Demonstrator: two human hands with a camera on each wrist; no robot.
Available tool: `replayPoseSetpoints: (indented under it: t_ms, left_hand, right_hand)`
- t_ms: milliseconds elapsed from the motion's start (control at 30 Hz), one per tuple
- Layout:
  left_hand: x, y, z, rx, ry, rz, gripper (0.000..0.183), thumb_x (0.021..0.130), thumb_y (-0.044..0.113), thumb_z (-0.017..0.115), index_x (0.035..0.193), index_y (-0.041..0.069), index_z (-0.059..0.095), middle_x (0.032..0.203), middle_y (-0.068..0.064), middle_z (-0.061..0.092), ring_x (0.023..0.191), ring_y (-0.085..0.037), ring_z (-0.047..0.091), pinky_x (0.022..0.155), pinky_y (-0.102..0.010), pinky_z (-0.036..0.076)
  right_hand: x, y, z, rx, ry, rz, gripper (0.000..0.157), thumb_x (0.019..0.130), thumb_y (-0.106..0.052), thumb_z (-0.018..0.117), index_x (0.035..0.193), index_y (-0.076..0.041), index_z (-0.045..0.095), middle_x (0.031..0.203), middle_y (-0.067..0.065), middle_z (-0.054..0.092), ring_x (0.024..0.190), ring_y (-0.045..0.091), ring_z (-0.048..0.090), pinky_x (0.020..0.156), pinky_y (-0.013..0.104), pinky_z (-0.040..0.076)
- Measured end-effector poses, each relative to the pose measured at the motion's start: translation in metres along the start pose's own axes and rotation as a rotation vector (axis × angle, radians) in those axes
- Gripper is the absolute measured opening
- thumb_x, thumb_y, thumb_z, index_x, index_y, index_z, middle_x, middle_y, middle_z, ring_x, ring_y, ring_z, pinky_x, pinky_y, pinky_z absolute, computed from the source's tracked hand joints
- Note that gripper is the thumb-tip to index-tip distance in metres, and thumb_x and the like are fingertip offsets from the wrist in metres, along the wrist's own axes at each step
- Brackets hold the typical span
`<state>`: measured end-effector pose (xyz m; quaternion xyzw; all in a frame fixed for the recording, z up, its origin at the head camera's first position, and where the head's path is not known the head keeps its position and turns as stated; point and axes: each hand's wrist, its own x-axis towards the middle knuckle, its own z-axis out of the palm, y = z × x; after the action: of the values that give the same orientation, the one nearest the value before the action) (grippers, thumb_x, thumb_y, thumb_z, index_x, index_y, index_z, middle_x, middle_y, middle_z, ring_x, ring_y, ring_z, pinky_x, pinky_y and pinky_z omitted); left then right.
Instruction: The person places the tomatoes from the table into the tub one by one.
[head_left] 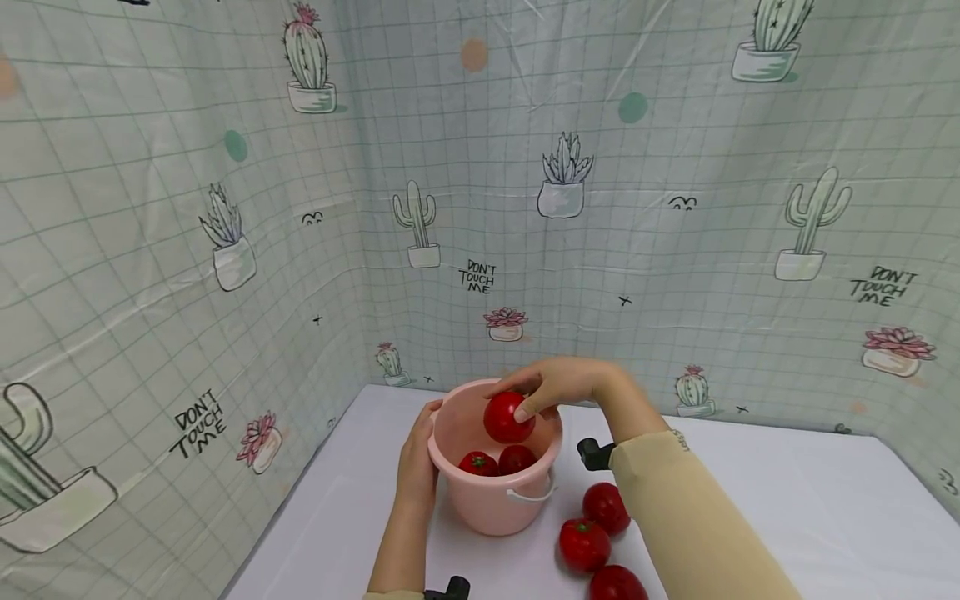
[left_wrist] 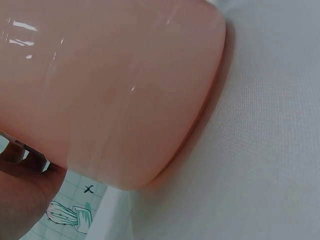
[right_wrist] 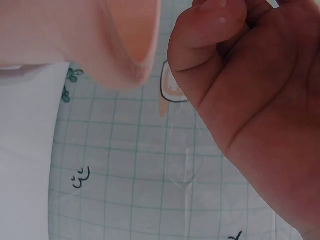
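Observation:
A pink bucket [head_left: 491, 504] stands upright on the white table. My left hand [head_left: 417, 458] grips its left side near the rim; the left wrist view shows fingers [left_wrist: 30, 162] against the bucket wall [left_wrist: 115, 90]. Over the bucket's mouth, my right hand [head_left: 573, 385] holds a shiny red tomato [head_left: 504, 418] between thumb and fingers. Inside lie a tomato with a green calyx [head_left: 478, 463] and another tomato [head_left: 517, 458]. In the right wrist view the right hand's palm [right_wrist: 265, 100] shows beside the bucket's rim [right_wrist: 150, 60], the held tomato hidden there.
To the right of the bucket, a rear tomato [head_left: 606, 507], a middle tomato [head_left: 584, 546] and a front tomato [head_left: 617, 585] lie in a row on the table [head_left: 757, 492]. The bucket's white handle [head_left: 531, 497] hangs down in front. Cactus-print curtains [head_left: 637, 250] enclose the table's back and sides.

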<state>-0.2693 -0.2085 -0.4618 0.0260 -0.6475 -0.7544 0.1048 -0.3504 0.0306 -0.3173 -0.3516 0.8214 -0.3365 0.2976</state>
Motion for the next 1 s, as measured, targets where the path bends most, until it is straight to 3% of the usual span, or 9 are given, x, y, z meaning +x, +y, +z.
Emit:
replayPoseSetpoints:
  t_ms: [133,333,467,733,833,1000]
  left_hand:
    - [0.0,-0.001,0.0,-0.012,-0.005,0.007,0.044,0.101,0.052,0.041,0.14,0.035,0.052,0.147,0.009,0.051,0.139,-0.019,0.041,0.115,-0.05,0.037]
    - [0.0,-0.001,-0.002,-0.011,0.0,0.021,0.043,0.101,0.052,0.041,0.138,0.034,0.053,0.147,0.009,0.051,0.14,-0.019,0.041,0.116,-0.051,0.036]
    - [0.0,-0.001,-0.002,-0.012,-0.004,0.019,0.045,0.101,0.053,0.043,0.14,0.033,0.052,0.148,0.008,0.05,0.141,-0.02,0.04,0.116,-0.052,0.036]
    - [-0.001,-0.001,0.0,-0.012,-0.002,0.006,0.046,0.1,0.053,0.044,0.141,0.033,0.051,0.148,0.009,0.049,0.141,-0.019,0.038,0.116,-0.053,0.035]
    - [-0.001,0.0,0.0,-0.016,-0.002,0.013,0.046,0.101,0.053,0.041,0.141,0.033,0.051,0.148,0.008,0.049,0.141,-0.02,0.039,0.117,-0.053,0.034]
    - [-0.001,0.001,-0.001,0.004,-0.003,0.001,0.048,0.099,0.057,0.041,0.141,0.035,0.05,0.149,0.009,0.049,0.142,-0.02,0.039,0.116,-0.053,0.034]
  right_hand:
    - [0.008,-0.003,0.004,-0.051,-0.005,-0.008,0.052,0.084,-0.038,0.076,0.134,-0.035,0.061,0.115,0.002,0.062,0.08,0.018,0.057,0.066,0.029,0.05]
    - [0.02,-0.008,0.01,-0.112,-0.027,-0.024,0.051,0.085,-0.039,0.074,0.135,-0.033,0.061,0.096,0.003,0.061,0.068,0.017,0.053,0.061,0.029,0.047]
    - [0.026,-0.012,0.014,-0.139,-0.049,-0.021,0.052,0.085,-0.04,0.074,0.135,-0.034,0.06,0.093,0.001,0.062,0.071,0.018,0.054,0.062,0.03,0.048]
    - [0.035,-0.019,0.018,-0.185,-0.097,-0.016,0.052,0.086,-0.041,0.073,0.136,-0.04,0.058,0.106,-0.003,0.065,0.089,0.019,0.059,0.073,0.033,0.054]
    - [0.037,-0.022,0.019,-0.156,-0.101,0.002,0.045,0.09,-0.037,0.069,0.133,-0.04,0.06,0.114,-0.005,0.066,0.095,0.021,0.059,0.076,0.034,0.053]
    - [0.038,-0.023,0.021,-0.134,-0.093,0.022,0.036,0.094,-0.034,0.063,0.13,-0.037,0.064,0.126,-0.001,0.067,0.091,0.024,0.06,0.075,0.036,0.053]
